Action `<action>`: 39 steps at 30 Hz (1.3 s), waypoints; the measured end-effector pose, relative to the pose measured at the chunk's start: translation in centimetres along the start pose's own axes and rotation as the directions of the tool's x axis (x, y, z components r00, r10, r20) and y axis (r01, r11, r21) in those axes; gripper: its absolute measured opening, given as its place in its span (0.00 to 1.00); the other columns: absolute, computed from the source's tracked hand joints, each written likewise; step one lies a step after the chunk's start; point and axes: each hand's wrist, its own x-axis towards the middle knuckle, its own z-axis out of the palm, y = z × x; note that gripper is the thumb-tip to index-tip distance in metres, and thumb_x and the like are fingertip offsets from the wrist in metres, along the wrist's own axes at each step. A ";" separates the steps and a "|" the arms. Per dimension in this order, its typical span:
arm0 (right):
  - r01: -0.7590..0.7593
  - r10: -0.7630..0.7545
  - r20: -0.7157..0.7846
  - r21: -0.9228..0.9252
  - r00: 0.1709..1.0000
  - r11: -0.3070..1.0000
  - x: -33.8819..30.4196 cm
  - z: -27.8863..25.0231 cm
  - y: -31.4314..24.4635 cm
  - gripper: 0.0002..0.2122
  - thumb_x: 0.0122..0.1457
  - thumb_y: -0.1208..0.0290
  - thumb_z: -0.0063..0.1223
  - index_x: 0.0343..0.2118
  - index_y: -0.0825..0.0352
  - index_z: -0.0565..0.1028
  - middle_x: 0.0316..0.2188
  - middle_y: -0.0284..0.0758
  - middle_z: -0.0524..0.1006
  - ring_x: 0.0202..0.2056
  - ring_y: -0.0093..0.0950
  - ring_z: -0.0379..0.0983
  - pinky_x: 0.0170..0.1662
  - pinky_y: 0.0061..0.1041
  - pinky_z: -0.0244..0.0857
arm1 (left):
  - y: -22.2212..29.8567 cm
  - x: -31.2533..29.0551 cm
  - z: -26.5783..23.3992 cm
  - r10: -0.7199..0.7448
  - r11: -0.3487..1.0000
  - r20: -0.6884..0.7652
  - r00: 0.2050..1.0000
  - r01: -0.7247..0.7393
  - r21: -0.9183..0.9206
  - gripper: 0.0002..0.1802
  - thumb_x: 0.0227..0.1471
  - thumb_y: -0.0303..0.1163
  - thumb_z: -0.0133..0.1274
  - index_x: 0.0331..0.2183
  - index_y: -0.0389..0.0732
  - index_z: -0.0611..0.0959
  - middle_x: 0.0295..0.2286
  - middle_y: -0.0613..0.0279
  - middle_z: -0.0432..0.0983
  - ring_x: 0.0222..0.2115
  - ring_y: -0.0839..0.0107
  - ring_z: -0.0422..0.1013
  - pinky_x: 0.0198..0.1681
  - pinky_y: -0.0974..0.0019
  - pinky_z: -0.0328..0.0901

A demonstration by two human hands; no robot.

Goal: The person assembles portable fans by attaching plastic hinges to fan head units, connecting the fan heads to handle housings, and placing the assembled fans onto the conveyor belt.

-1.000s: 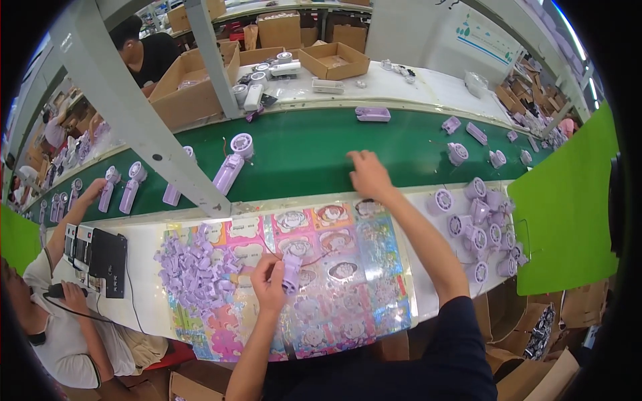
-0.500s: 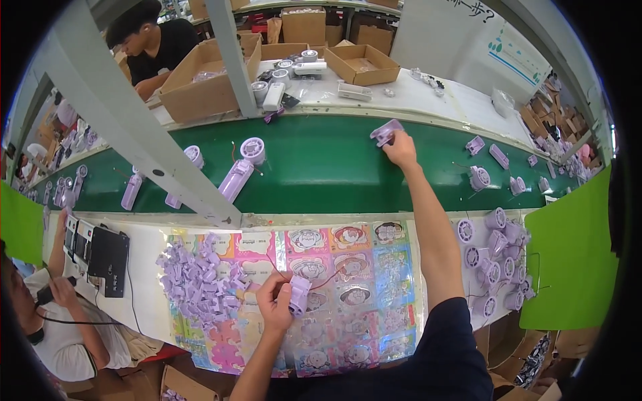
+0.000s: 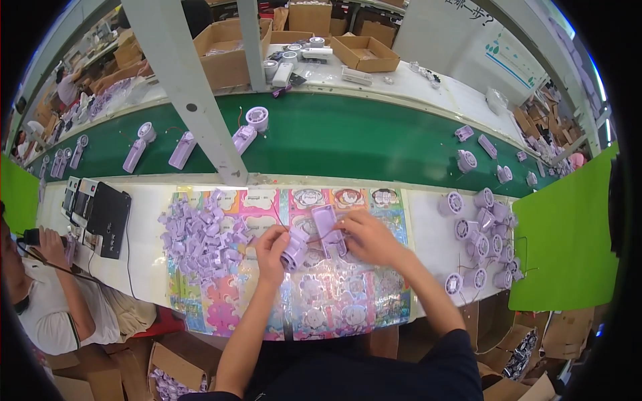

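Observation:
My left hand is closed around a light purple round fan housing, and a thin dark red wire rises from it. My right hand grips a long light purple handle shell, its hollow side facing up. Fingers of the right hand press at the shell's right side, where a wire also runs. Shell and housing are side by side over the colourful printed sheet; whether they touch I cannot tell. A heap of small purple plastic pieces lies left of my left hand.
Several purple fan housings stand at the right of the bench. Beyond runs a green conveyor belt carrying purple parts. A grey post rises in front of it. A black device sits at left, near a seated co-worker.
My right hand has come back from the belt with the purple shell, now beside the housing in my left hand. Parts on the belt have shifted left, and the view has tilted.

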 end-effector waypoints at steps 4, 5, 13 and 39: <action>-0.282 0.382 -0.384 0.293 0.841 0.914 -4.8 5.1 -6.0 0.22 0.50 0.82 0.58 0.51 0.67 0.73 0.45 0.41 0.72 0.40 0.35 0.71 0.41 0.29 0.69 | -0.3 -0.7 -0.5 -0.011 0.996 -0.145 0.989 -0.003 -0.092 0.08 0.60 0.29 0.52 0.29 0.37 0.77 0.28 0.71 0.71 0.29 0.82 0.64 0.32 0.75 0.57; -0.361 0.485 -0.383 0.351 0.786 0.864 -7.1 6.9 -6.3 0.22 0.51 0.80 0.60 0.51 0.69 0.72 0.44 0.40 0.71 0.39 0.29 0.70 0.40 0.26 0.68 | -0.1 -1.6 0.6 0.027 0.998 -0.184 0.983 -0.037 -0.049 0.08 0.60 0.29 0.51 0.29 0.37 0.77 0.29 0.70 0.71 0.30 0.81 0.65 0.34 0.74 0.58; -0.252 0.706 -0.430 0.724 0.563 0.642 -10.7 10.9 -9.4 0.35 0.51 0.75 0.69 0.60 0.68 0.60 0.49 0.38 0.68 0.49 0.27 0.69 0.50 0.27 0.68 | 1.1 -6.9 8.3 -0.004 0.984 0.443 0.896 -0.077 0.164 0.16 0.53 0.24 0.55 0.46 0.34 0.79 0.46 0.55 0.73 0.49 0.63 0.70 0.57 0.61 0.61; -0.353 0.328 -0.542 0.060 0.774 0.934 -9.4 4.6 -9.6 0.30 0.41 0.75 0.74 0.49 0.68 0.72 0.49 0.42 0.76 0.47 0.43 0.70 0.51 0.37 0.67 | 6.2 2.1 4.1 -0.605 0.383 0.634 0.481 -0.522 0.762 0.30 0.36 0.37 0.65 0.46 0.41 0.81 0.39 0.49 0.80 0.44 0.50 0.76 0.48 0.53 0.69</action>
